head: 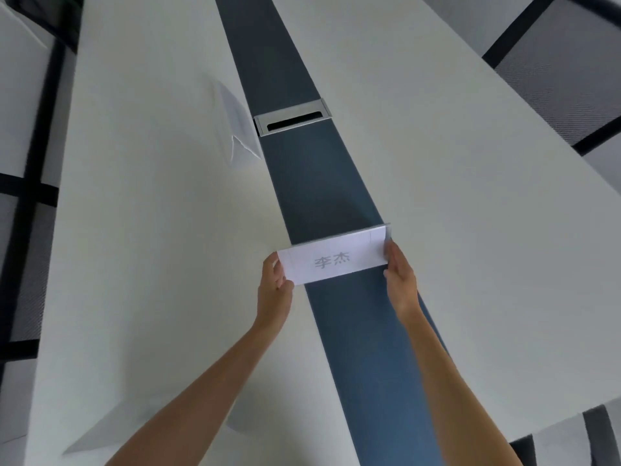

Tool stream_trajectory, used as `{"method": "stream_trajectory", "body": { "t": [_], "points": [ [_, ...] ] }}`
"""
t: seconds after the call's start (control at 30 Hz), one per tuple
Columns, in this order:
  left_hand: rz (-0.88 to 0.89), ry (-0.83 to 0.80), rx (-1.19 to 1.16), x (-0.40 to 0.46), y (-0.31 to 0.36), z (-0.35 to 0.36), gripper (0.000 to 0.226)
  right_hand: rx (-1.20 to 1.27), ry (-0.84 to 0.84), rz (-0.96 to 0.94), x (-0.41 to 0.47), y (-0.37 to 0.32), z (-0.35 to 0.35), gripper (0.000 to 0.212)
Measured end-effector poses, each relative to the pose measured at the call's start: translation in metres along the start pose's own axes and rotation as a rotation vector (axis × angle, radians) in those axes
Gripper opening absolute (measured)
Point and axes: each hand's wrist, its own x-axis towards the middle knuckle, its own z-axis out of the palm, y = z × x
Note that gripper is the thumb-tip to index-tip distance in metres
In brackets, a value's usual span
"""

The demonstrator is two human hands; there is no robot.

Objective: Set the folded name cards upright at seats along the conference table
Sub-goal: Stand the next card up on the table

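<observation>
The left hand [274, 280] is pinching the left end of a folded name card [334, 258] between thumb and fingers, while the right hand [400, 274] is gripping the card's right end in the same way. The card is sitting across the blue centre strip [369, 348] of the white worktop [151, 264], its printed face turned toward the person; whether its lower edge is touching the surface cannot be told. Farther along, another folded card [240, 129] is lying on the worktop just beside a metal cable port [291, 120]. Black-framed mesh chairs [557, 72] are standing at the right edge.
</observation>
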Motion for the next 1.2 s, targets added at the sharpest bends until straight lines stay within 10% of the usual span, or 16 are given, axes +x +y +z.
{"method": "stream_trajectory", "body": {
  "t": [0.8,1.03,1.2],
  "points": [
    [-0.104,-0.017,-0.099,0.171,0.045,0.003,0.057,-0.175,-0.11,-0.062,0.185,-0.076,0.069,0.066],
    [-0.181,-0.123,0.128,0.151,0.032,-0.033,0.037,-0.109,-0.082,-0.029,0.108,-0.082,0.069,0.053],
    [-0.183,-0.29,0.262,0.088,0.021,-0.102,0.024,-0.205,-0.386,0.038,-0.019,-0.032,0.077,0.036]
  ]
}}
